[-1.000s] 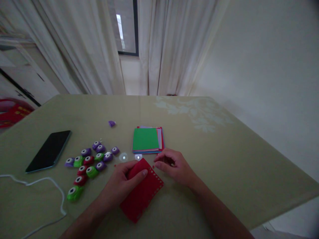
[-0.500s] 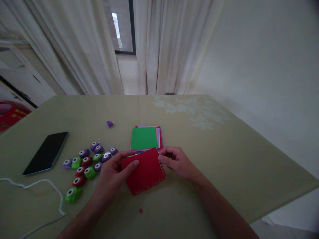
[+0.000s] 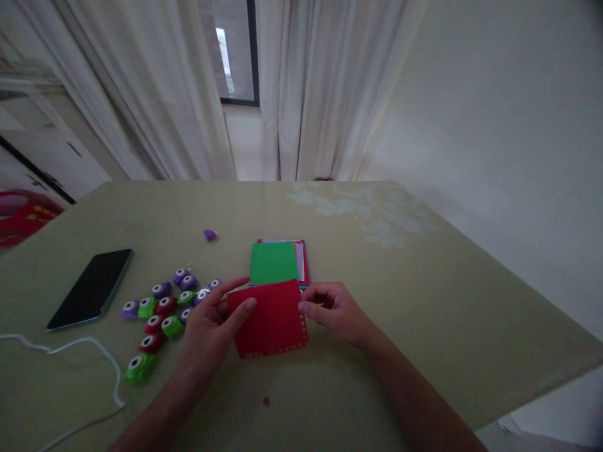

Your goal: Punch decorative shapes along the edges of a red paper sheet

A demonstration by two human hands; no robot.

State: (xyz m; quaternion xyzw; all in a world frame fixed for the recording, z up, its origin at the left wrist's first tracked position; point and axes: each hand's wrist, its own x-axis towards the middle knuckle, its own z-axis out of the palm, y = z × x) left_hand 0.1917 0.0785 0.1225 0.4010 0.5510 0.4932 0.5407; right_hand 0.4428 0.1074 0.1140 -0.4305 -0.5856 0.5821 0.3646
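Gripping red sheet (image 3: 271, 320) | left hand (image 3: 210, 333), right hand (image 3: 336, 311) | stack (image 3: 276, 263) partly hidden

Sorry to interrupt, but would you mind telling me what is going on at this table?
A person is holding a red paper sheet just above the table with both hands. The left hand grips its left edge, thumb on top, and the right hand pinches its right edge. Small holes run along the sheet's right and bottom edges. Behind it lies a stack of coloured paper, green on top. To the left sit small craft punches, a phone and a white cable.
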